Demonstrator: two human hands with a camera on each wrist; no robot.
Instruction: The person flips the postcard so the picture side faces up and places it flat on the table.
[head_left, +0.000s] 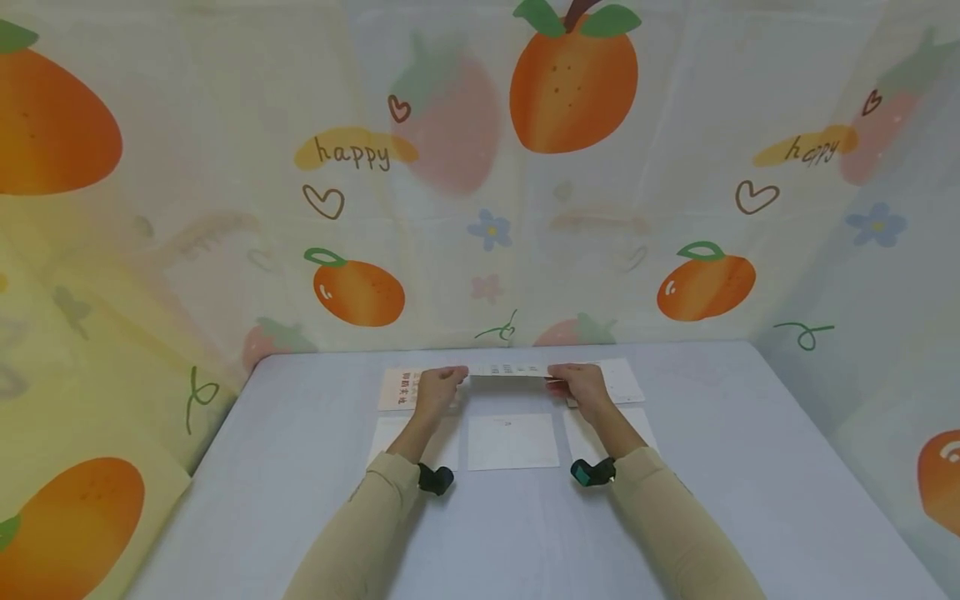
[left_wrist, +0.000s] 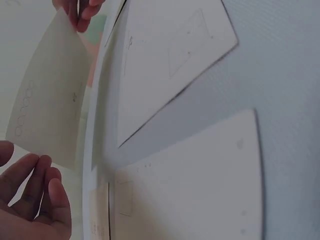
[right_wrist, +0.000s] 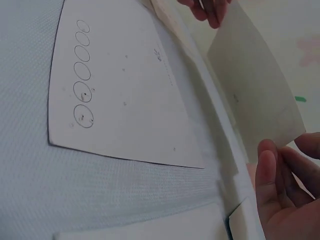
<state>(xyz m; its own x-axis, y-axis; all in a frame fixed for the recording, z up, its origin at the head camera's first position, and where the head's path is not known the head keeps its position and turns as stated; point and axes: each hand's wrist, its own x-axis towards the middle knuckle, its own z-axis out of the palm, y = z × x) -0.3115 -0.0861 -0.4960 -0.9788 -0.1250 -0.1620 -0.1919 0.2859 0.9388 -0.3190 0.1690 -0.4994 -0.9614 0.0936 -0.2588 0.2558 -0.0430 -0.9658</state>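
Starting nearest the camera, two sleeves (head_left: 352, 533) reach over the pale tabletop (head_left: 510, 542), each with one wrist camera (head_left: 437, 479), two in all. Beyond lies a front row of three: a left front card (head_left: 386, 430), a middle front card (head_left: 513, 443) and a right front card (head_left: 585, 437). Farther on, the left hand (head_left: 437, 392) and right hand (head_left: 585, 387) pinch opposite ends of one held card (head_left: 513, 371), raised off the tabletop between a back-left card (head_left: 393, 392) with red characters and a back-right card (head_left: 622, 381). That makes six cards in view, five lying and one lifted. To handle it well, both hands should probably be level and light, since such thin card would likely bow if squeezed inward; slow, even movement with knuckles clear of the neighbours should leave the rows straight. Behind hangs a patterned backdrop (head_left: 255, 67) bearing two "happy" labels (head_left: 356, 152).
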